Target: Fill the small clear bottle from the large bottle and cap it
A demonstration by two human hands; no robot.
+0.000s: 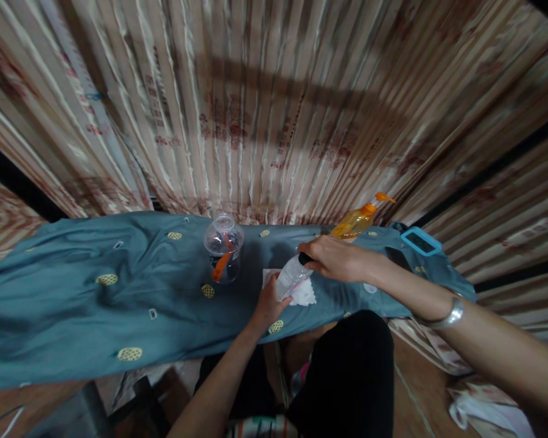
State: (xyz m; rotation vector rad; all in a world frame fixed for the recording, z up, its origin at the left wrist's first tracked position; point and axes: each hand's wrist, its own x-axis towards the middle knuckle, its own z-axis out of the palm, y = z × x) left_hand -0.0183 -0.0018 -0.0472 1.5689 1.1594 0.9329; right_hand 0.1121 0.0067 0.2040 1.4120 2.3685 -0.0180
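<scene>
Together, two closed grips hold one clear bottle (293,277): left hand (269,303) round its body, right hand (334,258) on its black cap (305,258); one pump bottle (354,224) stands beyond.

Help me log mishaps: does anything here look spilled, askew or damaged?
No spill or damage shows. The blue-green cloth is rumpled, and the black-capped bottle tilts, but that looks deliberate: the left hand and right hand hold it.

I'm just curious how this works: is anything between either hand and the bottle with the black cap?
Nothing visible. The left hand holds the bottle directly, and the right hand grips its black cap; the clear jar stands apart, to the left.
</scene>
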